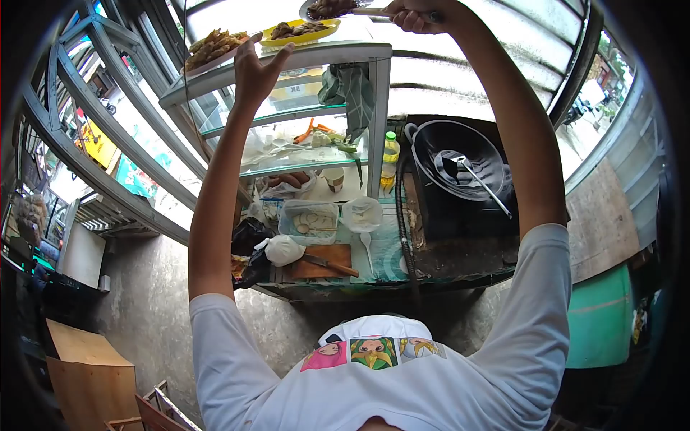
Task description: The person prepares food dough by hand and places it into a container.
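My right hand (420, 16), raised at the top, is closed round the handle of a metal skimmer (370, 11) that holds brown fried pieces (330, 7). My left hand (257, 68) is up at the cabinet's top edge (316, 54), thumb and fingers apart, beside a plate heaped with fried food (215, 49). Its fingertips reach the plate's rim; whether they grip it is unclear. Between the hands, a yellow tray (327, 29) with brown pieces sits on the cabinet top, just below and left of the skimmer.
A black wok (460, 154) with a spatula (485, 188) stands on the stove at right. Glass shelves hold vegetables (316, 135) and a cup (333, 179). Below are a plastic container (307, 219), a cutting board (313, 262) with a knife (330, 265), and an oil bottle (390, 154).
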Demonstrator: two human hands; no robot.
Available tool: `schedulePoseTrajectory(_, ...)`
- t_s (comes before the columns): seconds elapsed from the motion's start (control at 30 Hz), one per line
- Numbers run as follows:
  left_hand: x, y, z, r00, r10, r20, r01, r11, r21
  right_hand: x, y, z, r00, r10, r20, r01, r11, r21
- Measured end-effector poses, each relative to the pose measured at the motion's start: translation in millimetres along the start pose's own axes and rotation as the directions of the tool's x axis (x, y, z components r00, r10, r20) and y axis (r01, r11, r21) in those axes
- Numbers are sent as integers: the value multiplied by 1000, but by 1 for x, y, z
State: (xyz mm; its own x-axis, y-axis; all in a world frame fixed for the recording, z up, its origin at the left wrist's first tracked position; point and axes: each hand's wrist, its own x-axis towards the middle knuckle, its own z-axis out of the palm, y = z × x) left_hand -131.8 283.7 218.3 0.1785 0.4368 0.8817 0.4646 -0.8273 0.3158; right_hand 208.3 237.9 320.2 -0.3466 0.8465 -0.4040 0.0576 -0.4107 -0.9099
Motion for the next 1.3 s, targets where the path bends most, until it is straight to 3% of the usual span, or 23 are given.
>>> schedulePoseTrajectory(0.03,6,-4,4,1000,-1,2,1,1000,-1,2,-2,2,1000,1,-1,-1,1000,2)
schedulePoseTrajectory(0.1,17,-17,14,994,103,31,-106,988,116,-3,-2,14,988,28,-153,-59,978,-201)
schedulePoseTrajectory(0.17,27,-26,24,995,101,24,-103,989,105,2,10,17,971,-162,-176,122,969,-216)
schedulePoseTrajectory(0.2,30,-29,27,996,77,45,-83,986,145,3,9,13,986,-145,-85,124,969,-213)
schedulePoseTrajectory(0.3,37,-38,35,992,119,36,-124,961,249,-1,4,12,992,-29,-120,10,988,-156)
schedulePoseTrajectory(0.4,42,-45,43,993,108,52,-118,958,261,-1,13,23,967,-167,-193,117,962,-249)
schedulePoseTrajectory(0.53,47,-50,46,991,112,75,-129,943,306,2,17,22,990,-117,-80,107,986,-125)
schedulePoseTrajectory(0.6,48,-50,45,992,106,73,-123,946,299,-4,25,39,922,-309,-235,196,893,-404)
schedulePoseTrajectory(0.73,52,-51,46,991,102,89,-125,945,302,-8,17,44,931,-233,-281,56,853,-519)
schedulePoseTrajectory(0.8,53,-54,48,990,108,87,-129,946,298,-13,25,62,842,-369,-393,64,793,-606)
schedulePoseTrajectory(0.93,58,-64,52,987,127,98,-150,947,283,-14,27,48,852,-362,-379,25,749,-662)
schedulePoseTrajectory(1.03,61,-70,55,982,151,116,-179,940,291,-14,33,48,830,-433,-353,130,764,-632)
schedulePoseTrajectory(1.1,62,-67,55,981,153,118,-182,939,292,-18,34,58,767,-509,-391,83,682,-726)
schedulePoseTrajectory(1.3,58,-55,55,984,61,169,-114,939,325,-28,32,76,751,-500,-431,-25,631,-775)
